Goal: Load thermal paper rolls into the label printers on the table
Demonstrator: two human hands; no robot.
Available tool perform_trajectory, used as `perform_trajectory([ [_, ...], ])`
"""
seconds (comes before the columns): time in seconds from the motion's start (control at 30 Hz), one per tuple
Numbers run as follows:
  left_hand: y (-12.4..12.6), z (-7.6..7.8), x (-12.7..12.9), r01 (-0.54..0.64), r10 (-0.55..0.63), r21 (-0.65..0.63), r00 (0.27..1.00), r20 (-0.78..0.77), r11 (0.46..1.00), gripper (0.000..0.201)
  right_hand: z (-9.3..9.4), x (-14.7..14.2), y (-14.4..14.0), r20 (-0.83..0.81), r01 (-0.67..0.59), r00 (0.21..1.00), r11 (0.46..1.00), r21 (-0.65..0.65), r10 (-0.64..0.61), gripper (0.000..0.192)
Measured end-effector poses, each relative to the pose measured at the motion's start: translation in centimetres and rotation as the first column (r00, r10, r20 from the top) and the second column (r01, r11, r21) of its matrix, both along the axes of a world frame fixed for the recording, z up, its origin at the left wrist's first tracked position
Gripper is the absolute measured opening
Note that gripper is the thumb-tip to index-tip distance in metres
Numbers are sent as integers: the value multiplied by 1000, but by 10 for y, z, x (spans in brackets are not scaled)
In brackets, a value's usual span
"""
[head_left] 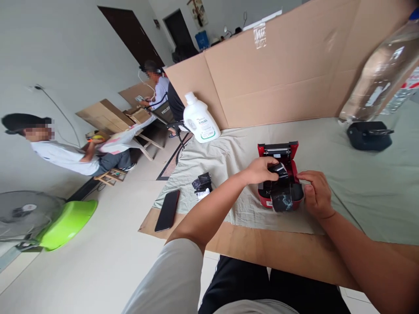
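Note:
A small red and black printer (297,201) stands on the cloth with its lid (278,149) raised. My left hand (260,170) reaches into it from the left, thumb and fingers closed around a shiny black roll (280,171). From the front of the printer hangs a loose black strip (282,199) with pale marks. At the printer's right side is my right hand (317,194); its index fingertip touches the red rim, and the thumb is held apart from that finger. The inside of the printer is partly hidden by my left hand and the roll.
Left of the printer lie a crumpled black wrapper (202,182) and a phone (167,210). Behind stand a white detergent bottle (201,120), a cardboard screen (278,78) and a large clear bottle (376,78). A black object (369,135) lies right. Two people sit further left.

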State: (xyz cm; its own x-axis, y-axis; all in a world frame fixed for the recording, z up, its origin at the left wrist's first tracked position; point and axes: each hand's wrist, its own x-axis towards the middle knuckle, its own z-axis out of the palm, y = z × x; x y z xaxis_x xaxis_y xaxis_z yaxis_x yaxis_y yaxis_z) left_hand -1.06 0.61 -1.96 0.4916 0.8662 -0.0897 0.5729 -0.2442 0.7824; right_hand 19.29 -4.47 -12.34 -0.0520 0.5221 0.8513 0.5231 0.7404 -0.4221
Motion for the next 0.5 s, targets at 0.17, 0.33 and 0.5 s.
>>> perform_trajectory([
  [0.17, -6, 33, -82, 47, 80, -398, 951, 298, 916, 42, 0, -1, 1, 18, 13, 1000, 1000, 2, -13, 25],
  [0.33, -6, 56, -208, -297, 311, -446, 949, -43, 844, 51, 0, -3, 1, 13, 12, 1000, 1000, 7, -12, 25],
  [0.5, -16, 27, -291, -636, 503, -242, 745, -438, 732, 47, 1, -6, 2, 9, 10, 1000, 1000, -3, -10, 26],
])
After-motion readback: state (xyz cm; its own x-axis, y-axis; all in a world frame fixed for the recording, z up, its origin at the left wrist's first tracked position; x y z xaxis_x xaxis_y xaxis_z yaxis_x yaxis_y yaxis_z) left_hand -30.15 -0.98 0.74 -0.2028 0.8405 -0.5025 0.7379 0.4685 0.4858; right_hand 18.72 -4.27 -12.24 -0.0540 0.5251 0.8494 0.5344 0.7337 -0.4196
